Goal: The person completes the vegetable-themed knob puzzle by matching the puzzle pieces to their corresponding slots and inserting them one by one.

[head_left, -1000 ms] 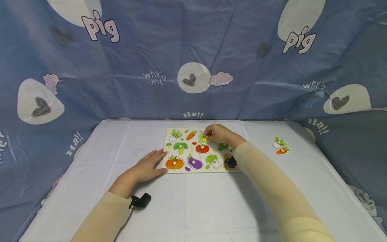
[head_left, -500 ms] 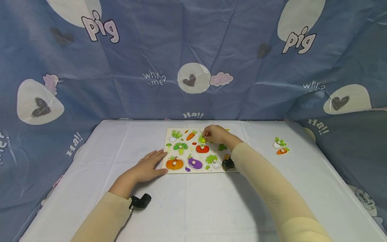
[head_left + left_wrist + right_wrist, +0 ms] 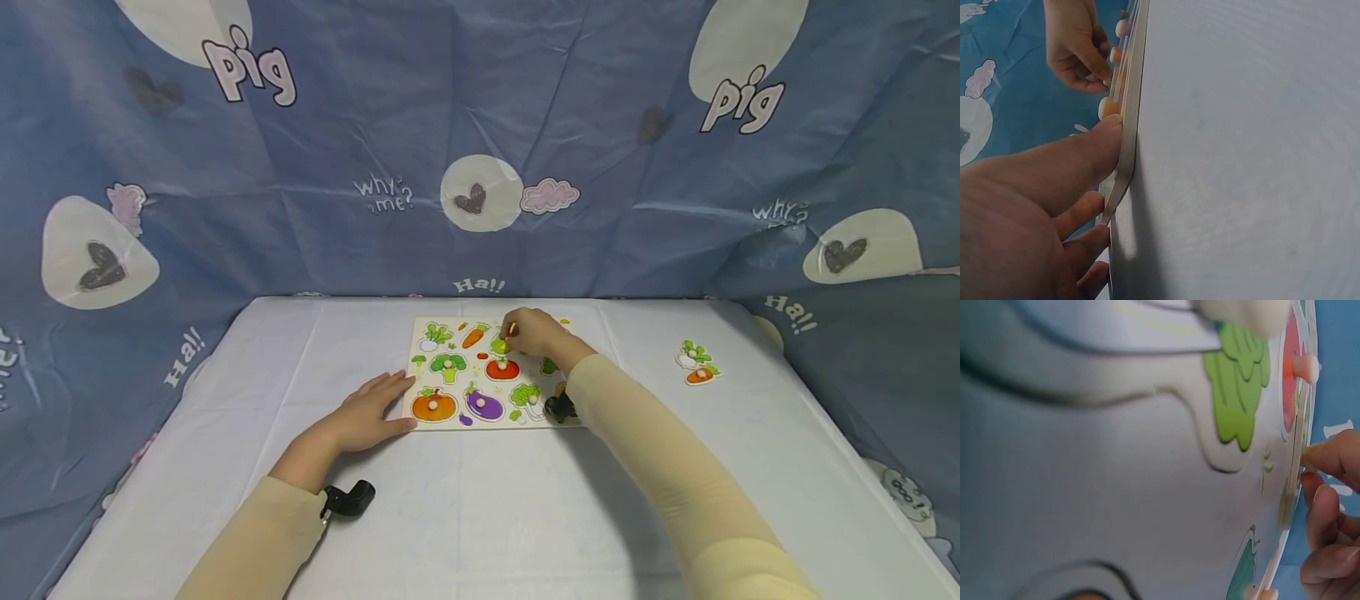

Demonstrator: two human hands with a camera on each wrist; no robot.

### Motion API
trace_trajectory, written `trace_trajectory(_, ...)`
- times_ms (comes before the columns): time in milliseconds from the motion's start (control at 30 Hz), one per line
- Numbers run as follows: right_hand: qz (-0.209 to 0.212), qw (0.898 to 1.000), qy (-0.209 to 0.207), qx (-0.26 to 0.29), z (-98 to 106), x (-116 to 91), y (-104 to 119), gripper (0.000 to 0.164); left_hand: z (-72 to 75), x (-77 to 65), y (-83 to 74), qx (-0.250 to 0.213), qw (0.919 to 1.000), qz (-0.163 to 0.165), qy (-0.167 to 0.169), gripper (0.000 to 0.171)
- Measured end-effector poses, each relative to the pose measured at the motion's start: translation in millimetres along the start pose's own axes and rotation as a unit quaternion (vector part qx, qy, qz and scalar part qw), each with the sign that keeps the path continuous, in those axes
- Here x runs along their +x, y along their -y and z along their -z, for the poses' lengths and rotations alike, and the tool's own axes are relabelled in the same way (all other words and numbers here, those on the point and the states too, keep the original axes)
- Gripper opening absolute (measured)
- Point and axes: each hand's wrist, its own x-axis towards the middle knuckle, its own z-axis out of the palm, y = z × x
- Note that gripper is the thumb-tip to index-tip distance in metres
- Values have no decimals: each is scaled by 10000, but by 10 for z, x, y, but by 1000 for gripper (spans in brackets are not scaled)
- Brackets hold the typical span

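A wooden peg puzzle board [image 3: 463, 425] with vegetable pieces lies on the white table. My left hand [image 3: 367, 414] rests at its left edge, thumb and fingers spread. In the left wrist view the thumb [image 3: 1094, 147] touches the board's edge near a knob. Over the back row, my right hand [image 3: 538, 333] pinches the knob of a green vegetable puzzle piece [image 3: 498, 344], partly hidden by the fingers. In the right wrist view, that piece's edge [image 3: 1291, 500] sits at the board surface; whether it is seated cannot be told. The tomato piece [image 3: 502, 369] is just in front.
Two loose pieces, one white with green leaves [image 3: 692, 355] and one carrot-like [image 3: 702, 376], lie at the right of the table. Pumpkin [image 3: 434, 407], eggplant [image 3: 483, 405] and broccoli [image 3: 448, 365] pieces sit in the board. A patterned blue cloth [image 3: 480, 250] hangs behind the table.
My right hand has shifted slightly to the left while pinching the green piece, whose visible part has turned a little. The left hand and the loose pieces have not moved.
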Motion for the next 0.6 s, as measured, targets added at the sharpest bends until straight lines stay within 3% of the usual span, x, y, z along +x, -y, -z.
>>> trace_trajectory(300,28,9990,-233,387,16,21,-19,9,3,-2,-2,-4,10000,13,4,78)
trace_trajectory(600,-91,9992,-131,369,-5,75,-42,8,1,-5,-5,3,10000,-13,24,79)
